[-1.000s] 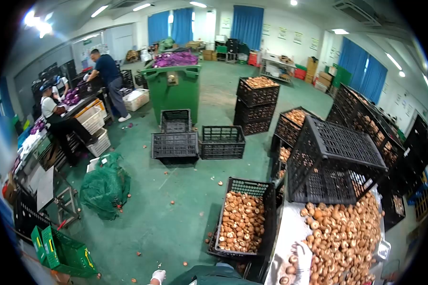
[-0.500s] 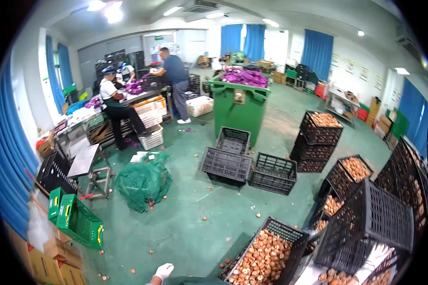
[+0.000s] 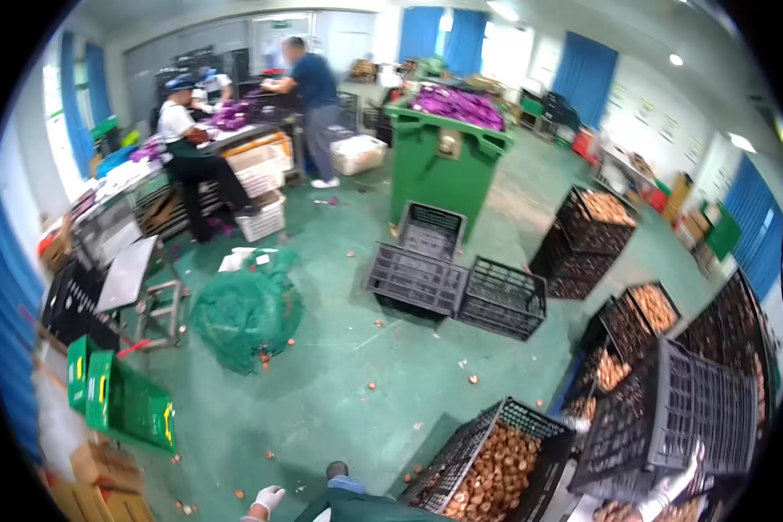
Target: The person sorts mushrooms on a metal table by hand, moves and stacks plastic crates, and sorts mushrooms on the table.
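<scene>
My left hand, in a white glove, hangs low at bottom centre with its fingers curled and nothing visible in it. Far to the right, my right hand, also gloved, is at the lower edge of a tilted black plastic crate. Its fingers reach up along the slats and seem to grip them, partly blurred. Brown mushrooms show beneath that crate. Between my hands, a black crate of mushrooms stands on the floor by my legs.
Stacked mushroom crates line the right. Black crates sit before a green bin heaped with purple material. A green net bundle and green crates lie left. People work at a table behind. Loose mushrooms dot the floor.
The view has shifted and tilted, bringing my foot into sight. My left hand has moved left. The right hand's spread fingers have drawn together and turned upward at the tilted crate.
</scene>
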A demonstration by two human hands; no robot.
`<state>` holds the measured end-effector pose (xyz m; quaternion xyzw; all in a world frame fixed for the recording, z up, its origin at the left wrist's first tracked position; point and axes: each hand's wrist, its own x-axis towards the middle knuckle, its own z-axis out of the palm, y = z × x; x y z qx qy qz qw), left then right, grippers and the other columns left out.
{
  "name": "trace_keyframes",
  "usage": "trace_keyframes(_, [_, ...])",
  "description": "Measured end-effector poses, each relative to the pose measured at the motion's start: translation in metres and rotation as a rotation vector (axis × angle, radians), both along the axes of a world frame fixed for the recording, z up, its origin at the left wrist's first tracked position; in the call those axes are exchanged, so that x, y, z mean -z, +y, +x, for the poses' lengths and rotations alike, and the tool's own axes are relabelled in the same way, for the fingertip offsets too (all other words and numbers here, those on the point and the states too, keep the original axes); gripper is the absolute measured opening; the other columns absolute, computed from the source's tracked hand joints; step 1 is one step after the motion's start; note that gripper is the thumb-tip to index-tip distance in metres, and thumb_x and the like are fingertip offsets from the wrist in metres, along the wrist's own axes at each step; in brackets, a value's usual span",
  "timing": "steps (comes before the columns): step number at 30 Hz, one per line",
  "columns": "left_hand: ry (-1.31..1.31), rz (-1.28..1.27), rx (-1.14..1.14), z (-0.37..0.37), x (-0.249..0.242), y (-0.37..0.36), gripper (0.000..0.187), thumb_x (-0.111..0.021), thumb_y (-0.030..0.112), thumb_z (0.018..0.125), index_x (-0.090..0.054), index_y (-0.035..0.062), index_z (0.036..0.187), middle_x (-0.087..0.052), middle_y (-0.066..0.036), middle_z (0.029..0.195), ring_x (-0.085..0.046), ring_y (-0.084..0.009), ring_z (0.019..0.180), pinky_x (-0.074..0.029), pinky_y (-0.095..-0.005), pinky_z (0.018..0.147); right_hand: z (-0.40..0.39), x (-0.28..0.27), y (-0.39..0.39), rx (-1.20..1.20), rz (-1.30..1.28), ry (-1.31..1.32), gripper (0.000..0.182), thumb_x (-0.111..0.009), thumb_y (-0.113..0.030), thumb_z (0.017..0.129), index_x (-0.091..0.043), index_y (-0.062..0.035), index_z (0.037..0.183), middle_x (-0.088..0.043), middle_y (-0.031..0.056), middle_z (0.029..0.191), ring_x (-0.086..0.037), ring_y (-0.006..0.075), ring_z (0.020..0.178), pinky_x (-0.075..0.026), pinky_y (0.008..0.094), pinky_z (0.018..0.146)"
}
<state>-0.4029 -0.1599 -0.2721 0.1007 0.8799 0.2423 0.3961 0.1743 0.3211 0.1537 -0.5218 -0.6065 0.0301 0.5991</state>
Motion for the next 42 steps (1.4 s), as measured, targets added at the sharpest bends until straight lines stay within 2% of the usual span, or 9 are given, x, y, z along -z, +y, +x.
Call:
trace_keyframes(1, [-0.014, -0.013, 0.048, -0.027, 0.002, 0.01, 0.046, -0.052, 0.041, 0.084, -0.064, 0.0039, 0.108, -0.064, -0.017, 0.107, -0.059, -0.0331, 0.103, -0.045, -0.0363, 0.092, 0.047, 0.039, 0.036, -0.136, -0.066, 0.551, 0.052, -0.044, -0.03, 0.09, -0.046, 0.0002, 0.132, -0.046, 0.0116, 0.138, -0.038, 0.0231, 0.13, -0.021, 0.0365, 0.11])
trace_keyframes(3, [0.111, 0.05, 0.09, -0.07, 0.001, 0.03, 0.038, -0.055, 0.034, 0.085, -0.065, 0.003, 0.106, -0.067, -0.014, 0.102, -0.064, -0.0283, 0.094, -0.048, -0.0341, 0.085, -0.046, 0.025, 0.016, -0.244, -0.111, 0.821, 0.051, -0.041, -0.019, 0.086, -0.046, 0.003, 0.132, -0.048, 0.0114, 0.135, -0.04, 0.0221, 0.126, -0.02, 0.0358, 0.11])
trace_keyframes(9, [-0.088, 0.518, -0.258, -0.168, -0.003, 0.086, 0.022, -0.057, 0.022, 0.087, -0.064, 0.0051, 0.1, -0.062, -0.001, 0.076, -0.054, -0.009, 0.063, -0.047, -0.0273, 0.054, -0.152, 0.064, 0.016, -0.175, -0.178, 0.629, 0.048, -0.044, -0.019, 0.082, -0.051, 0.0012, 0.125, -0.055, 0.0101, 0.126, -0.048, 0.0207, 0.118, -0.032, 0.0362, 0.104])
trace_keyframes(15, [-0.172, 0.527, -0.512, -0.189, 0.036, 0.093, 0.022, -0.051, 0.025, 0.09, -0.062, 0.0061, 0.094, -0.062, -0.007, 0.073, -0.054, -0.0135, 0.056, -0.041, -0.0278, 0.046, -0.263, 0.032, -0.005, -0.33, -0.429, 1.037, 0.043, -0.045, -0.024, 0.08, -0.059, -0.0013, 0.114, -0.063, 0.0073, 0.107, -0.057, 0.019, 0.1, -0.039, 0.0356, 0.096])
trace_keyframes(21, [-0.188, 0.31, -0.506, -0.199, 0.098, 0.09, 0.023, -0.052, 0.019, 0.088, -0.059, -0.0002, 0.099, -0.063, -0.01, 0.078, -0.06, -0.0207, 0.06, -0.05, -0.0332, 0.053, -0.296, 0.047, 0.067, -0.43, -0.541, 0.927, 0.041, -0.047, -0.029, 0.082, -0.06, -0.0026, 0.11, -0.064, 0.008, 0.104, -0.057, 0.0183, 0.095, -0.04, 0.0348, 0.092])
trace_keyframes(32, [-0.11, 0.412, -0.578, -0.213, 0.053, 0.267, 0.03, -0.052, 0.021, 0.088, -0.062, -0.004, 0.102, -0.065, -0.012, 0.087, -0.063, -0.0204, 0.078, -0.053, -0.0329, 0.069, -0.385, 0.061, 0.271, -0.493, -0.765, 0.721, 0.04, -0.048, -0.033, 0.084, -0.062, -0.0031, 0.107, -0.066, 0.009, 0.1, -0.057, 0.0179, 0.092, -0.04, 0.0339, 0.089])
trace_keyframes(34, [0.231, 0.305, -0.222, -0.209, 0.029, 0.295, 0.033, -0.054, 0.026, 0.088, -0.062, -0.0005, 0.106, -0.067, -0.012, 0.085, -0.062, -0.0191, 0.074, -0.049, -0.0306, 0.066, -0.416, 0.044, 0.286, -0.556, -0.689, 0.622, 0.04, -0.052, -0.033, 0.084, -0.061, -0.001, 0.107, -0.067, 0.01, 0.098, -0.057, 0.0179, 0.092, -0.04, 0.0328, 0.087])
trace_keyframes(37, [-0.071, 0.376, -0.388, -0.212, -0.044, 0.349, 0.036, -0.054, 0.026, 0.088, -0.062, -0.0023, 0.109, -0.066, -0.01, 0.091, -0.06, -0.0186, 0.08, -0.048, -0.0298, 0.074, -0.425, 0.054, 0.336, -0.491, -0.81, 0.745, 0.038, -0.054, -0.029, 0.083, -0.064, -0.0014, 0.106, -0.068, 0.0102, 0.1, -0.056, 0.0198, 0.101, -0.031, 0.03, 0.1])
trace_keyframes(42, [-0.213, 0.374, -0.392, -0.285, 0.025, 0.412, 0.034, -0.056, 0.026, 0.091, -0.059, -0.0016, 0.111, -0.064, -0.008, 0.093, -0.059, -0.0153, 0.081, -0.048, -0.0277, 0.072, -0.447, 0.054, 0.4, -0.559, -0.775, 0.795, 0.038, -0.053, -0.025, 0.079, -0.062, -0.0007, 0.108, -0.069, 0.0103, 0.097, -0.06, 0.018, 0.089, -0.043, 0.0289, 0.081])
